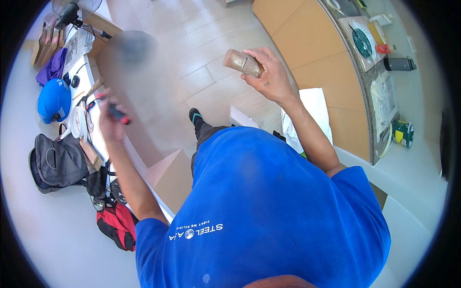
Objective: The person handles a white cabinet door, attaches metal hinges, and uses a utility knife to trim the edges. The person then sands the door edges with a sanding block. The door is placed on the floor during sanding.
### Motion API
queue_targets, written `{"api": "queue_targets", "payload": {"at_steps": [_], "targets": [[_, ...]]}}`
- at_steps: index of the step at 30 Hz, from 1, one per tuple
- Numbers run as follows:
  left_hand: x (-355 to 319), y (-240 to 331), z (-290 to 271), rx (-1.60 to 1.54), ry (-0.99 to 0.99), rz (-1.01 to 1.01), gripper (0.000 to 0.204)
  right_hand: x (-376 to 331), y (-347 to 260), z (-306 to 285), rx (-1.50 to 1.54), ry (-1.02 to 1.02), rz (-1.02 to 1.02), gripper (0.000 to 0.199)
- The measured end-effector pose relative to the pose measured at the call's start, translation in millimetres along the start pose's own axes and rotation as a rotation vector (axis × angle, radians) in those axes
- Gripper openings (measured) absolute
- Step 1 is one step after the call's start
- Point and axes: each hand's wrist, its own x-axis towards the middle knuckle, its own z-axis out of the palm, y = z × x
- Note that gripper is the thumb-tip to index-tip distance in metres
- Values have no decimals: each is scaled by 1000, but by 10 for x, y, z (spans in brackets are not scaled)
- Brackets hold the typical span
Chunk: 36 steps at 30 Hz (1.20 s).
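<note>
My right hand (273,79) is raised over the floor, its fingers and thumb wrapped round a short, brown, block-like piece (238,61) with a pale, worn side. The far end of this piece points left. What it is made of I cannot make out. At the left, my left hand (110,122) is closed on a black-and-red handled tool (118,114), smeared by motion, whose kind is unclear. That hand is beside the edge of a white counter, close to a coil of white cable (79,122).
Along the left counter are a blue helmet (54,101), a purple cloth (52,67), a dark backpack (55,161) and a red-and-black bag (116,225). A fan (67,15) stands behind. On the right counter (367,103) are a dark bottle (399,64) and a green reel (361,43). A white bag (314,113) is below.
</note>
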Motion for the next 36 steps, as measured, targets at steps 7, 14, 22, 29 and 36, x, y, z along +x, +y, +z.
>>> {"api": "queue_targets", "payload": {"at_steps": [7,14,22,29,36], "targets": [[-208,-1321,2132,812,-408,-158,68,-80,38,-200,-108,49,-41,60],[-91,-1476,2681,1000,-581,-198,49,-158,109,-312,-180,148,-69,59],[-155,-1575,3020,1013,-441,-107,34,-216,175,-404,-197,188,-76,56],[-119,-1624,3074,1190,-407,87,33,-244,175,-452,-135,199,-45,50],[-71,-1647,3037,1209,-442,50,32,-263,217,-464,-164,190,-53,50]]}}
